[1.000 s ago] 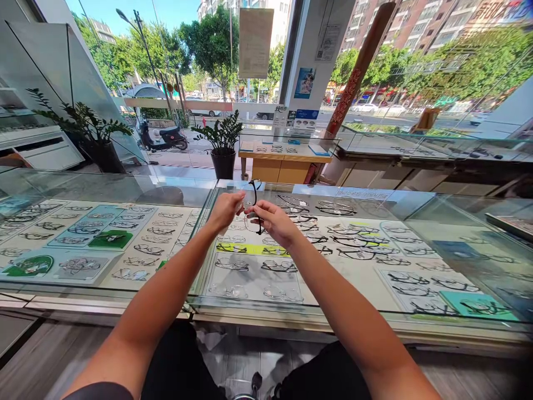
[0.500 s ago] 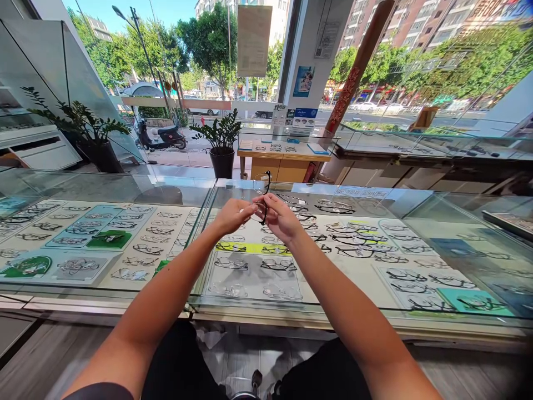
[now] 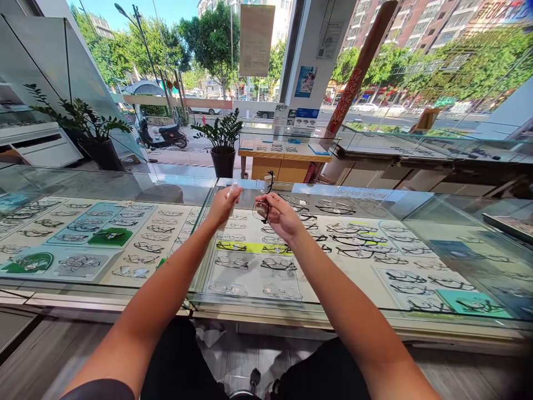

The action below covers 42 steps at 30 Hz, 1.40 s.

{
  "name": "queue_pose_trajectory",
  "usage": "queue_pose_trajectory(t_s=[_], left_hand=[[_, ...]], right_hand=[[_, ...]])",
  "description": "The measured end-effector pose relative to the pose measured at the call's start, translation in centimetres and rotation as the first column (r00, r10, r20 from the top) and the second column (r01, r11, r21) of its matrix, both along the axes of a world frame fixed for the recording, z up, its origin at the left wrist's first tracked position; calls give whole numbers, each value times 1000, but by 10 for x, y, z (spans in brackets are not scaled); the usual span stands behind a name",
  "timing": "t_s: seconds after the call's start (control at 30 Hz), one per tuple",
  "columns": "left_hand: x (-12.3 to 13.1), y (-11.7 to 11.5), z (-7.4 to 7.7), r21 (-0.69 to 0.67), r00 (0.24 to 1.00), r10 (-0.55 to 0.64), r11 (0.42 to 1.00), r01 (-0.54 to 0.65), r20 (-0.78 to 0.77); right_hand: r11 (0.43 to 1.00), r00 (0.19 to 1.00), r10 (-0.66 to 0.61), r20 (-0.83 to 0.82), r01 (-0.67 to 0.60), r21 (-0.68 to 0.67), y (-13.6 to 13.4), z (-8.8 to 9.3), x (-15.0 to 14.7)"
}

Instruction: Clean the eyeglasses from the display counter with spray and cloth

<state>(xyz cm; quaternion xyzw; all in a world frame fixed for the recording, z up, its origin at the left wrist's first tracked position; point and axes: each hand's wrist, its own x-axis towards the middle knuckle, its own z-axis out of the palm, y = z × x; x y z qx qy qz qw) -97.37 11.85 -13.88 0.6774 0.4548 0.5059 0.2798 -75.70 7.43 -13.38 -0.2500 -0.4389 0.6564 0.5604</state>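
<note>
My right hand (image 3: 283, 218) is closed in a pinch on a pair of eyeglasses (image 3: 266, 212). The glasses are turned on end, one round lens above the fingers and one below, with dark parts along the right side. To the left, my left hand (image 3: 224, 206) is curled round a small whitish, translucent object (image 3: 234, 190). Its top shows above the fist; the rest is mostly hidden, so its kind is unclear. A gap separates this hand from the glasses. Both hands are above the glass display counter (image 3: 266, 309).
Rows of eyeglasses (image 3: 278, 264) lie under the glass, some on a green tray (image 3: 474, 303) and a green case (image 3: 110, 237). Beyond the counter stand a potted plant (image 3: 222, 161) and a wooden cabinet (image 3: 287, 165). My legs are close to the counter's front edge.
My left hand has moved left, away from the eyeglasses, and now shows a whitish object in its fist. My right hand still holds the glasses in nearly the same place.
</note>
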Motion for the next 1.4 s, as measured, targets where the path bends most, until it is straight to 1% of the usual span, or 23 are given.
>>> queue_pose_trajectory(t_s=[0.1, 0.23, 0.3, 0.43, 0.6, 0.73, 0.93, 1.2, 1.3, 1.4], left_hand=[[-10, 12, -4, 22, 995, 98, 995, -98, -10], [-14, 21, -8, -26, 982, 173, 984, -175, -76], [-15, 22, -11, -35, 979, 176, 983, -181, -105], [-16, 23, -17, -25, 976, 132, 990, -139, -175], [-15, 23, -24, -52, 957, 161, 983, -178, -240], [-13, 23, -30, -68, 952, 146, 983, -170, -270], [-12, 28, -38, -101, 957, 116, 984, -148, -265], [-11, 30, -40, -125, 955, 122, 979, -160, -269], [-10, 30, -37, -146, 967, 166, 970, -195, -193], [-14, 30, -28, -155, 960, 253, 950, -269, -115]], right_hand=[[1000, 1000, 3, 6, -3, -4, 0, 0, 1], [1000, 1000, 4, 17, -4, -8, 0, 0, 1], [1000, 1000, 2, 7, -2, -18, 0, 0, 0], [1000, 1000, -2, 5, 2, -24, 1, 0, 1], [1000, 1000, 10, 14, -9, -21, 2, 0, 1], [1000, 1000, 13, 29, -12, -16, 1, 1, 0], [1000, 999, 6, 31, -6, -9, 2, -1, 0], [1000, 999, 11, 40, -11, -8, 2, -1, 1], [1000, 999, 7, 53, -6, -11, 2, -1, 2], [1000, 999, 3, 53, -3, -11, 3, 0, 2]])
